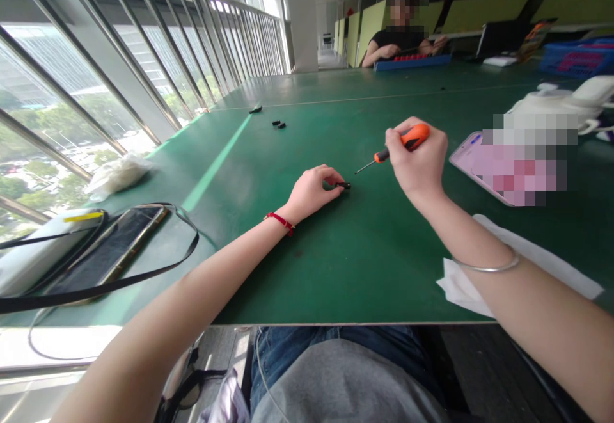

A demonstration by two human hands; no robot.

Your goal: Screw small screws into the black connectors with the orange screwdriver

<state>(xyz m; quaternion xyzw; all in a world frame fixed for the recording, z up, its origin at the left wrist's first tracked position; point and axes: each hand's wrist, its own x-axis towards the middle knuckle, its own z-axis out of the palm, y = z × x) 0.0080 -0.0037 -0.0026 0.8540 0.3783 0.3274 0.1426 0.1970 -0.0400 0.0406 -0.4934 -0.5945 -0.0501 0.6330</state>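
Near the middle of the green table (307,269), my left hand (317,191) pinches a small black part (344,185) between thumb and fingers, low over the surface. My right hand (422,157) is closed around an orange and black screwdriver (413,137). The screwdriver's thin metal tip points down and left, a short way above and to the right of the black part, apart from it. Farther off to the left, small black pieces (279,124) lie together on the table, with another black piece (256,109) beyond them.
Phone (112,250), strap and white device (45,250) lie at left; a plastic bag (118,175) sits by the railing. At right are a pink item (508,167), white paper (472,288) and a white object (542,112). A person (400,36) sits across, behind a blue tray (412,62).
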